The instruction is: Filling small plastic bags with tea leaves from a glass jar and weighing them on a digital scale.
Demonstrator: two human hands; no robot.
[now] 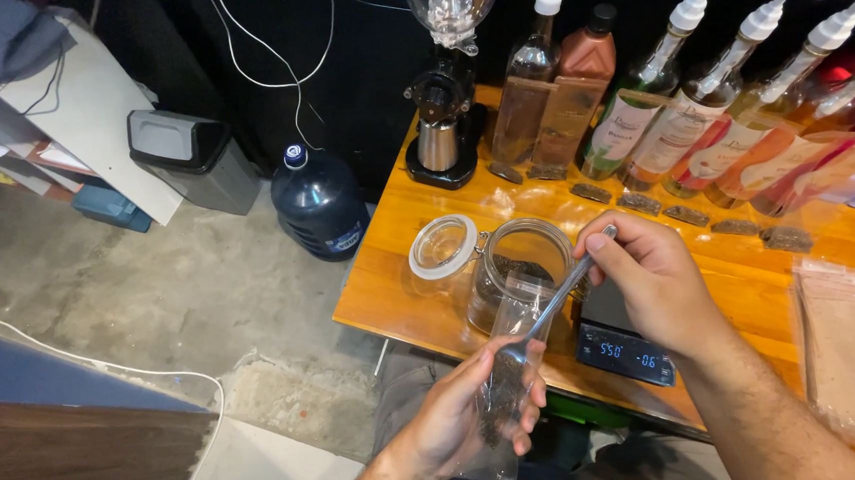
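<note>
**Desk:** What are your hands doing?

**Me:** My left hand cups a small clear pouch low in front of me, off the near edge of the surface, fingers curled round it. My right hand pinches the handle of a metal spoon between thumb and fingers, its bowl dipped into the pouch mouth.

**Desk:** How far along is the filling?

**Me:** I judge it partway. Dark loose leaf sits in the lower part of the pouch, and the top is open and unsealed. The glass jar just beyond my hands holds more of the same dark stuff, with its hinged lid swung open to the left.

**Desk:** How does the pouch look?

**Me:** Thin, crinkled, see-through, sagging a little in my palm.

**Desk:** And around it?

**Me:** A small black digital scale lies on the wooden surface under my right wrist, nothing on its plate that I can see. A stack of empty clear pouches lies to the right. Further back stand a coffee grinder, two brown bottles and a row of pump-topped syrup bottles. A blue water jug sits on the floor.
</note>
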